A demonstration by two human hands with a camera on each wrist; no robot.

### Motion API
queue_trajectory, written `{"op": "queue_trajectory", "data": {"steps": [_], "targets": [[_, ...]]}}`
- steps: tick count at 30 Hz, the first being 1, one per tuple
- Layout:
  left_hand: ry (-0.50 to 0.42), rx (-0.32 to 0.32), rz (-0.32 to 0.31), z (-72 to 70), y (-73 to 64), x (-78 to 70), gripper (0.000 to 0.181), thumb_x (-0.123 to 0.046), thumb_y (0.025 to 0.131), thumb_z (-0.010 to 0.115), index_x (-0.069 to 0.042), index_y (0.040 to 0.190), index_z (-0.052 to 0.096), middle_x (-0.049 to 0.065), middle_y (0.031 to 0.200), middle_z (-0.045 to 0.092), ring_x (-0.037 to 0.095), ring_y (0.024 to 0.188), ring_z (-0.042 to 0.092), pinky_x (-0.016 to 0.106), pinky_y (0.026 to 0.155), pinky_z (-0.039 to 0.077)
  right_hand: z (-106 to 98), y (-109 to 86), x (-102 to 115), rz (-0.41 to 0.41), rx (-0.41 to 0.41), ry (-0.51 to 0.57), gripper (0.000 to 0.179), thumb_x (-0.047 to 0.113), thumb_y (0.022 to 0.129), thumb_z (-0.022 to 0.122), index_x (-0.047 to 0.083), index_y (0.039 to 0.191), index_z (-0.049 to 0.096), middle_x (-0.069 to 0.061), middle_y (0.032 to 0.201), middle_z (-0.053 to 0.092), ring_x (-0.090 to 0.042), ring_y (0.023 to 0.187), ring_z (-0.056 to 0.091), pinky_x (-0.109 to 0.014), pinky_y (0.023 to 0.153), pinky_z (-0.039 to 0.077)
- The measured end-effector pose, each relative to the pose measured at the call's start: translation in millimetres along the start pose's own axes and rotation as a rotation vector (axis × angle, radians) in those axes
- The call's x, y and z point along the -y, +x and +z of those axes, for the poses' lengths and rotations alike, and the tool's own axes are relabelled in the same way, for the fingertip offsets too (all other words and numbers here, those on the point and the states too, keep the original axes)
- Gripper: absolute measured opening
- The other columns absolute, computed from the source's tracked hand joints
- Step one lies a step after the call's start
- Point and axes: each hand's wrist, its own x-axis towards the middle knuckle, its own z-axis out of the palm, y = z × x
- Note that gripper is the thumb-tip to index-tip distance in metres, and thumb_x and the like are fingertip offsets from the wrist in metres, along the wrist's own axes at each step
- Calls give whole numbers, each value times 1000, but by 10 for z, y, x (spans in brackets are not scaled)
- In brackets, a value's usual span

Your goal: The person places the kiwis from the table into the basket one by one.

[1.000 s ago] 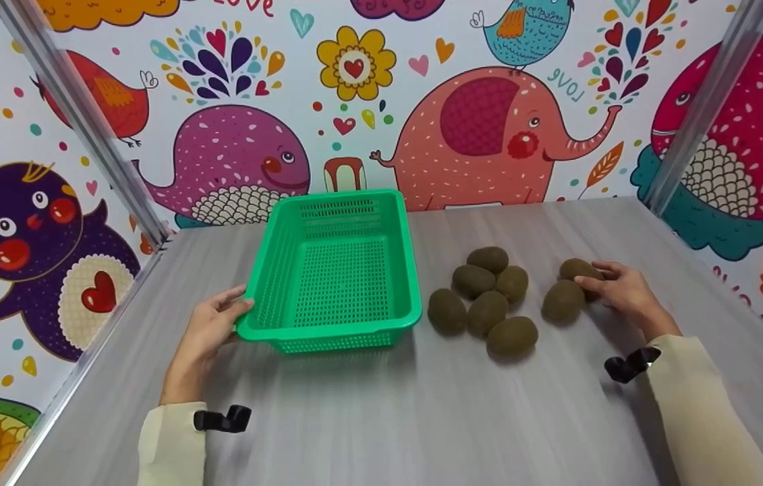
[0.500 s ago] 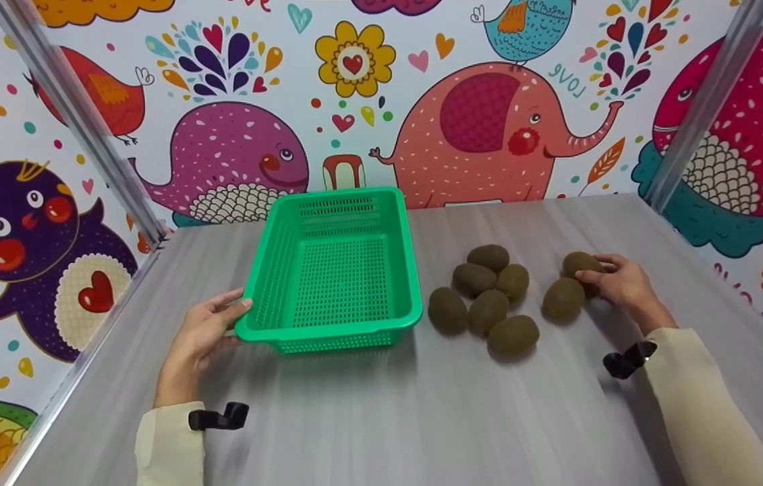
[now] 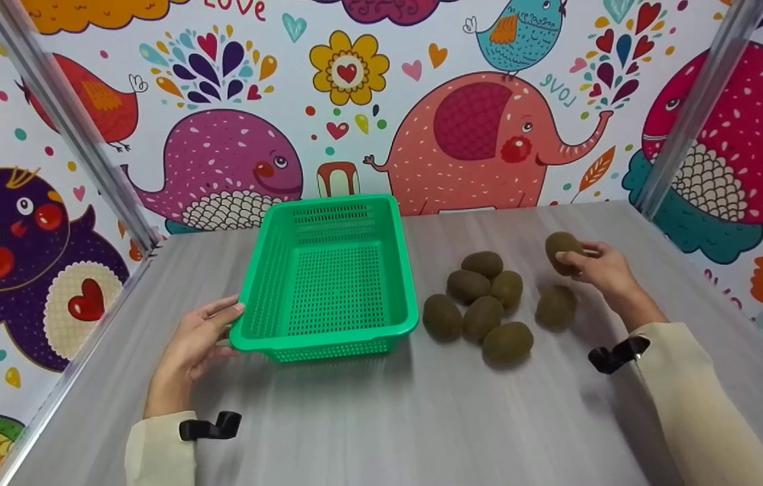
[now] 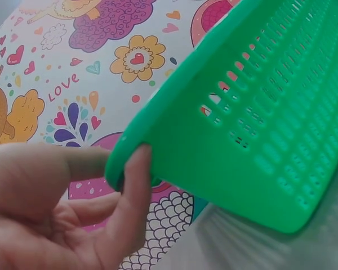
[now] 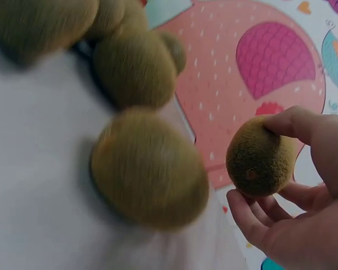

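Observation:
A green plastic basket (image 3: pixel 337 290) with slotted walls and nothing inside stands left of centre in the head view. My left hand (image 3: pixel 195 337) pinches its near left rim between thumb and fingers; the left wrist view shows the thumb over the rim (image 4: pixel 158 109). On the right, my right hand (image 3: pixel 607 270) holds a brown kiwi (image 3: pixel 563 252) between thumb and fingertips, lifted off the table. Below that held fruit lies a single kiwi (image 3: pixel 556 307). Several more kiwis (image 3: pixel 482 317) sit grouped between it and the basket.
A grey wood-grain table (image 3: pixel 368 425) carries everything. Behind it rises a wall (image 3: pixel 341 148) printed with cartoon animals. Metal posts stand at the left (image 3: pixel 64 121) and right (image 3: pixel 698 108) corners.
My right hand has raised a kiwi from beside its neighbour and shifted it slightly up and left. The left hand keeps its hold on the basket, which stays in place.

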Motion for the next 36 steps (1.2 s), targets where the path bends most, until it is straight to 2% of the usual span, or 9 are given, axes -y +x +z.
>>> {"op": "queue_trajectory", "data": {"steps": [4, 7, 13, 15, 20, 23, 28, 32, 36], "targets": [[3, 19, 4, -5, -11, -1, 70, -33, 100, 62, -4, 156, 30, 3, 119, 65, 7, 91, 69, 30, 74, 63, 122, -20, 121, 13, -6, 73, 91, 48, 99, 58, 6, 160, 8, -23, 160, 28, -33, 139, 42, -44, 121, 34], [-7, 35, 21, -5, -12, 1, 71, -26, 100, 64, -5, 157, 28, 12, 126, 63, 8, 90, 69, 33, 75, 63, 204, -50, 216, 20, -5, 138, 91, 47, 99, 58, 8, 161, 5, -21, 162, 24, -33, 142, 37, -43, 123, 32], [-11, 37, 41, 5, 0, 11, 70, -19, 99, 64, -5, 158, 28, 26, 144, 46, 7, 90, 68, 34, 75, 63, 334, -118, 401, 22, 34, 232, 89, 47, 98, 61, 13, 162, 9, -13, 163, 21, -29, 142, 33, -37, 123, 33], [-5, 32, 40, 3, 1, 15, 68, -19, 100, 63, -6, 158, 29, 24, 143, 47, 7, 90, 68, 34, 73, 63, 378, -133, 448, 22, 39, 255, 85, 47, 97, 63, 16, 161, 16, -9, 160, 25, -26, 140, 35, -34, 122, 34], [-10, 28, 46, -19, -7, 22, 67, -19, 100, 63, -7, 157, 31, 11, 129, 58, 6, 87, 69, 33, 71, 63, 477, -157, 538, -5, 52, 301, 71, 46, 96, 64, 18, 152, 32, -2, 146, 33, -22, 134, 35, -31, 119, 38], [-29, 32, 48, -34, -8, 19, 67, -20, 99, 64, -7, 157, 32, 4, 121, 63, 7, 85, 70, 33, 71, 63, 525, -165, 606, -22, 75, 317, 71, 45, 96, 64, 16, 152, 30, -3, 145, 32, -23, 134, 35, -31, 118, 39], [-59, 37, 39, -44, -6, 16, 66, -20, 99, 64, -9, 157, 32, -2, 114, 63, 7, 86, 70, 33, 71, 63, 608, -175, 759, -40, 120, 350, 78, 43, 96, 64, 13, 154, 20, -6, 154, 28, -25, 138, 35, -33, 117, 41], [-69, 45, 28, -48, -7, 25, 67, -19, 99, 64, -9, 157, 32, -4, 110, 64, 7, 85, 69, 32, 71, 63, 703, -179, 910, -79, 142, 377, 67, 36, 98, 62, 9, 148, 26, -8, 148, 33, -26, 136, 38, -38, 118, 40], [-75, 62, 25, -52, -13, 28, 70, -19, 98, 65, -7, 157, 29, -3, 111, 65, 8, 85, 69, 33, 71, 63, 826, -187, 1072, -103, 137, 366, 61, 35, 99, 62, 9, 145, 32, -7, 143, 38, -25, 131, 43, -38, 116, 43]]}}
